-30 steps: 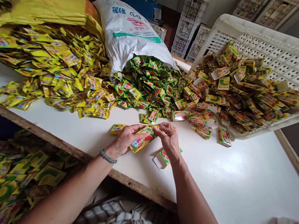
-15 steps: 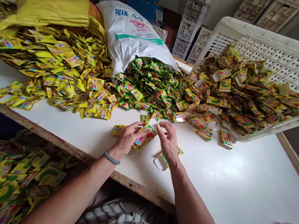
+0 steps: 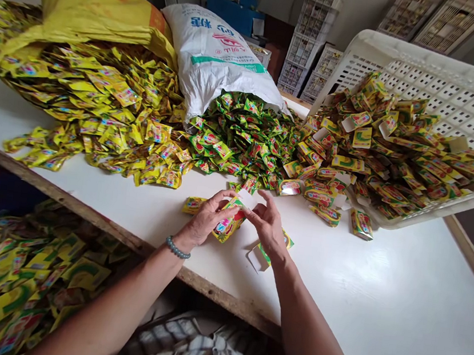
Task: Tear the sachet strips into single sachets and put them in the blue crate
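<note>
Right hand's thumb dropped toward the box flap, fingers apart; left hand's grip's clamped on box. White sack reads "糖".

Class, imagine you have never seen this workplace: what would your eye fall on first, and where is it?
First, the yellow sack at the picture's left, with yellow packets heaped at its mouth, and the white sack beside it with green packets. Next, the white basket at the right, heaped with small boxes. Front and centre, the left hand holds a carton, the right hand close beside it.
</note>
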`<control>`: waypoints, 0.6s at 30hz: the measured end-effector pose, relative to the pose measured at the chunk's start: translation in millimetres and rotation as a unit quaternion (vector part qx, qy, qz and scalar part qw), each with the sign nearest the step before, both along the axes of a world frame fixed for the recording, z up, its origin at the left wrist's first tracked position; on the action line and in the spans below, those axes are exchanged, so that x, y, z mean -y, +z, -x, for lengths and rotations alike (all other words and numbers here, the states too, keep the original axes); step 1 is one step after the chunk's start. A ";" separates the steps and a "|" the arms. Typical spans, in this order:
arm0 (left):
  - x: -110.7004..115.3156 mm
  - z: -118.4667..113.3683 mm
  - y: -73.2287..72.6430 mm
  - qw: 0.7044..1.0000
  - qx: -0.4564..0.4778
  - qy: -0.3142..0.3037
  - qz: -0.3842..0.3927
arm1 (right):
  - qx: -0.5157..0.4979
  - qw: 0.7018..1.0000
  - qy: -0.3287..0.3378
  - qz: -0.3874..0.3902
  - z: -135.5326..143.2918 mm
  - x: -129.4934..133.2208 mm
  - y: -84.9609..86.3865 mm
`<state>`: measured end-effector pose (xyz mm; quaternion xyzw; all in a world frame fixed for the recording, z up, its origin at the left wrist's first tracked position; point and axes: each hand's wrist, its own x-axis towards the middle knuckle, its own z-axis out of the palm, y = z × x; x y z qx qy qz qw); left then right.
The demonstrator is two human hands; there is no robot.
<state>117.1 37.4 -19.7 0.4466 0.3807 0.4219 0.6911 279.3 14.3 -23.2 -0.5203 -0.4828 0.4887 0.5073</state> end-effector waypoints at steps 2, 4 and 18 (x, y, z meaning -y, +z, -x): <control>0.2 0.4 1.5 1.000 0.003 0.020 0.005 | 0.034 0.999 0.013 0.004 -0.7 1.0 4.0; 0.7 0.7 2.9 0.999 0.003 0.052 0.006 | 0.087 0.996 0.019 -0.009 0.3 2.8 8.6; 0.0 0.9 -1.0 0.996 0.004 0.087 0.018 | -0.056 0.997 0.011 0.048 0.4 -0.7 8.6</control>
